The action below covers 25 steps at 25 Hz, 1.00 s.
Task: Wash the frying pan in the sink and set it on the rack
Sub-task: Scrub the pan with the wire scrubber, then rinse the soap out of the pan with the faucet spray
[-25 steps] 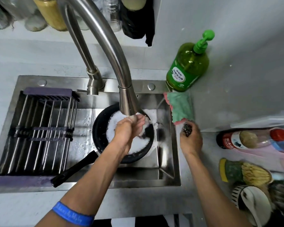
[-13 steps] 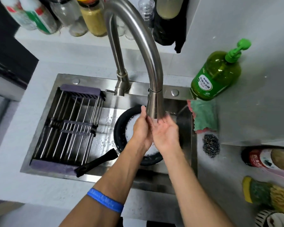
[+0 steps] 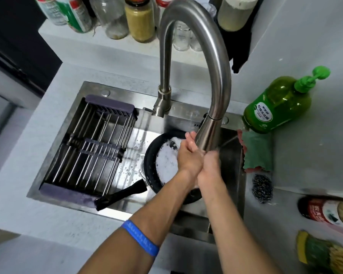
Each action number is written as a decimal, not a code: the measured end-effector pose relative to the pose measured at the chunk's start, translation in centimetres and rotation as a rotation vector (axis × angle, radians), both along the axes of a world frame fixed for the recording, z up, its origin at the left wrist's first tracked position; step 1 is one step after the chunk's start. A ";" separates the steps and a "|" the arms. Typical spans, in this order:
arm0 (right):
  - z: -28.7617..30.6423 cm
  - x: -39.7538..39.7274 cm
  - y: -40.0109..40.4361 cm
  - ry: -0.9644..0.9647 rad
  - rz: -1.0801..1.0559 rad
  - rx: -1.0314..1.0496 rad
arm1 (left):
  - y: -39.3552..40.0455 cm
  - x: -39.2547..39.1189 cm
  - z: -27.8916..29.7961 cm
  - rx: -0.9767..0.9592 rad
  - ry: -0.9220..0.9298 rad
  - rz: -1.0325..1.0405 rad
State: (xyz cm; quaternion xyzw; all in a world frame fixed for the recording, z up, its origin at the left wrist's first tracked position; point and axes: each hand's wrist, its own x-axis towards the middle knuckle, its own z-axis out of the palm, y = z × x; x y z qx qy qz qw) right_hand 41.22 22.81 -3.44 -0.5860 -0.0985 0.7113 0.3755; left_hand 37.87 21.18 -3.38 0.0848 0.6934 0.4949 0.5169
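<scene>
The black frying pan (image 3: pixel 151 155) lies in the steel sink (image 3: pixel 131 133), its inside covered in white foam, its handle (image 3: pixel 123 194) pointing to the front left. My left hand (image 3: pixel 187 155) and my right hand (image 3: pixel 210 165) press against each other above the pan, just under the faucet spout (image 3: pixel 208 135). Neither hand holds anything. The spout hides part of the right hand's fingers. The metal drying rack (image 3: pixel 91 147) sits across the left half of the sink with nothing on it.
A green dish-soap bottle (image 3: pixel 275 107) stands at the sink's back right. A green-and-pink cloth (image 3: pixel 255 151) and a steel scourer (image 3: pixel 262 188) lie on the counter to the right. Farther right lie a red-labelled bottle (image 3: pixel 325 210) and a brush (image 3: pixel 321 252). Jars (image 3: pixel 139 18) line the back shelf.
My right hand left the scourer on the counter and came in under the spout. Both hands now rub together above the pan. The view has shifted to the left.
</scene>
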 end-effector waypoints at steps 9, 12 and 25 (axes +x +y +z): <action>0.8 0.7 -0.8 0.234 -0.060 -0.088 | -1.5 -0.2 -1.1 0.071 0.022 -0.177; 1.1 2.6 -1.0 0.053 0.180 -0.018 | -3.0 -0.9 -0.4 0.063 -0.115 -0.166; 15.2 3.9 2.1 -0.916 0.930 0.949 | -15.5 -12.9 -6.0 -0.517 0.887 -1.187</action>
